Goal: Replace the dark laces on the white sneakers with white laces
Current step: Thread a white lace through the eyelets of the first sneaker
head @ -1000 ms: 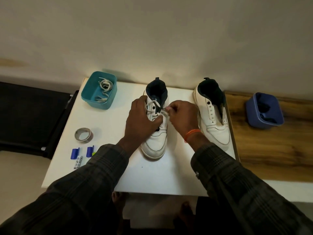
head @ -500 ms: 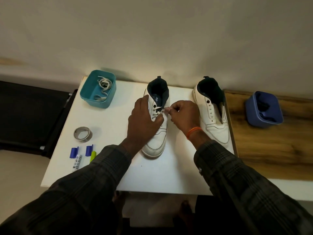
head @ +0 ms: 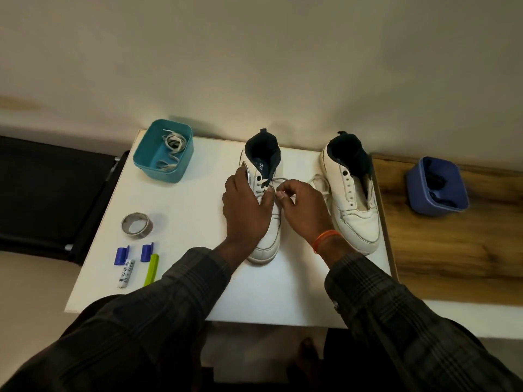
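Left hand [head: 246, 210] lies over the left sneaker [head: 264, 199] at mid-worktop [head: 181, 210], fingers curled round its laced part. Right hand [head: 302, 205] pinches the white lace [head: 278, 181] just beside the eyelets. Tongue print in the sneaker partly visible, unreadable. Marker [head: 125, 273] label too small to read.

A white worktop [head: 181, 210] carries 2 white sneakers side by side, the left sneaker [head: 264, 241] at centre and the right sneaker [head: 356, 210] by the right edge. A teal tub [head: 164, 149] sits at the far left corner. Near left lie a tape roll [head: 137, 224], 2 blue caps [head: 121, 255], a white tube [head: 125, 274] and a green pen [head: 151, 268]. A wooden worktop [head: 452, 250] adjoining on the right holds a blue tub [head: 437, 188].
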